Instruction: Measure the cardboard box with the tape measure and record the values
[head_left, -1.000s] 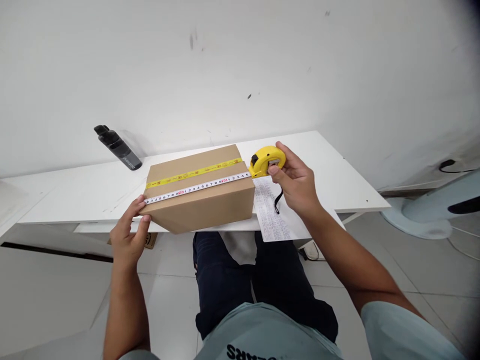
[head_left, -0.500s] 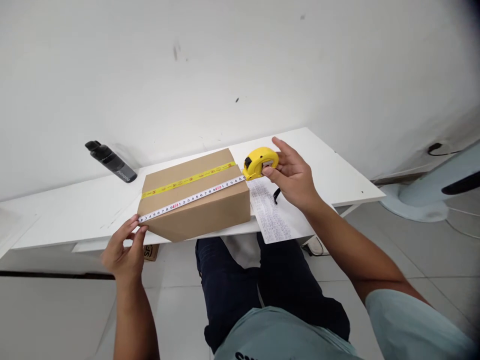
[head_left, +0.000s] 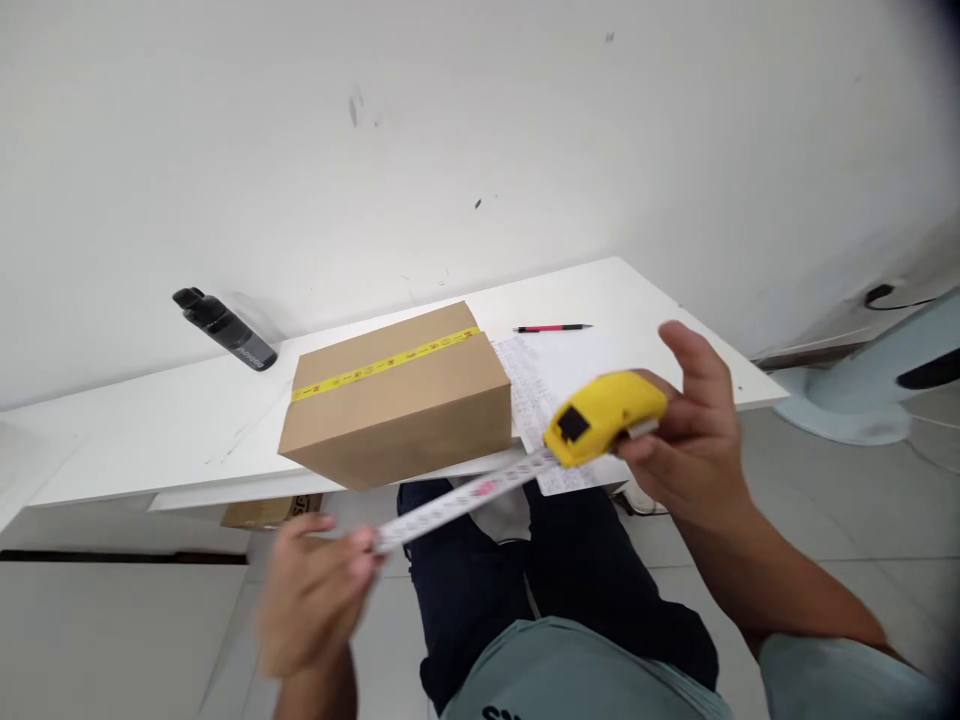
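My right hand grips the yellow case of a tape measure in front of the table's right part. From the case a white blade runs down to the left, blurred by motion. Its far end is pinched between the fingers of my left hand, which is smeared too. Blade and case hang in the air over my lap, apart from the box. Behind them a closed cardboard box with yellow printed tape along its top sits at the table's front edge.
A white table stands against the wall. Right of the box lie a handwritten paper and a red-and-black pen. A black bottle lies tilted in view at the back left. Another carton shows below the tabletop.
Both hands have moved toward me, lifting the tape blade off the box top. The stretch of blade between them is shorter. The pen, hidden before, now shows.
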